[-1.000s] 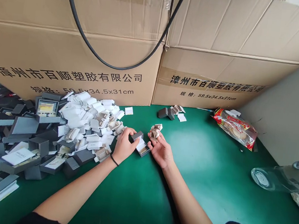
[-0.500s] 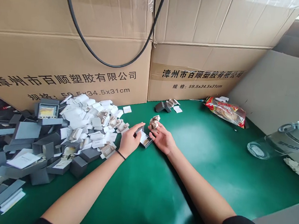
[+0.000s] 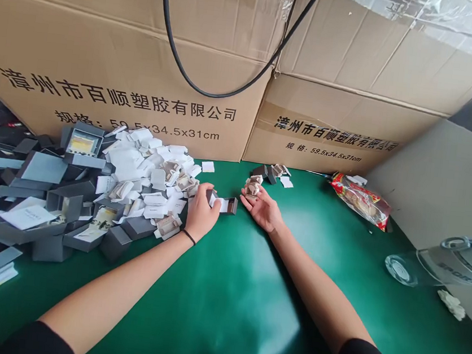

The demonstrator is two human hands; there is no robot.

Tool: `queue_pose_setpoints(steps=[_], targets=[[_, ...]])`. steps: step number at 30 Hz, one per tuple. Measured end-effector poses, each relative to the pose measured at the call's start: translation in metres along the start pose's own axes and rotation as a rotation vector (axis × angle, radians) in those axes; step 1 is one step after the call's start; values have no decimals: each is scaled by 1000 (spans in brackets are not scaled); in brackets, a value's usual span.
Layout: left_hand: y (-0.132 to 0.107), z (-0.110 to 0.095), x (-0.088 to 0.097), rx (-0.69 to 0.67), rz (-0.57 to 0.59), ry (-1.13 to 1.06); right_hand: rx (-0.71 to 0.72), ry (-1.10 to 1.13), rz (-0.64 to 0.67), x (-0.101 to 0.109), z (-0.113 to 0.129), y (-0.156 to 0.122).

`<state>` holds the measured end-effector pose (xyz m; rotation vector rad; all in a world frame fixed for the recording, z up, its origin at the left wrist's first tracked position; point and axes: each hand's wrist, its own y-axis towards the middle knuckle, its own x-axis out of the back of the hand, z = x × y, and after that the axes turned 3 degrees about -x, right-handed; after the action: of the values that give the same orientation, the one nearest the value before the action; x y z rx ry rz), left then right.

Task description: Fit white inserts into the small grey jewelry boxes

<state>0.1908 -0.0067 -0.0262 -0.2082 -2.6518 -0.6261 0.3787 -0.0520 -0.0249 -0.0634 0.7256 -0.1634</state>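
Observation:
My left hand (image 3: 201,212) is closed around a small open grey box (image 3: 223,204) with a white lining, resting on the green table (image 3: 223,289). My right hand (image 3: 261,207) lies palm up just right of the box and holds a clump of small beige inserts (image 3: 253,187) at its fingertips. A heap of white cards and beige inserts (image 3: 146,172) lies directly left of my left hand, with several grey boxes and lids (image 3: 41,200) further left.
Two large cardboard cartons (image 3: 137,75) stand along the back, a black cable (image 3: 212,89) hanging across them. A small grey box with inserts (image 3: 271,173) sits at the back. A red snack bag (image 3: 359,199) and a clear bottle (image 3: 443,264) lie at the right by a grey wall.
The view has shifted. My left hand has tipped the open grey box further over on the table, and my right hand has moved slightly away from it with the inserts.

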Motion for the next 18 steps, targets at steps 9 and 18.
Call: queue_pose_setpoints(steps=[9, 18], targets=[[-1, -1, -2, -23, 103, 21, -112, -117, 142, 8, 8, 13], [4, 1, 9, 4, 216, 30, -108, -123, 67, 2, 9, 10]])
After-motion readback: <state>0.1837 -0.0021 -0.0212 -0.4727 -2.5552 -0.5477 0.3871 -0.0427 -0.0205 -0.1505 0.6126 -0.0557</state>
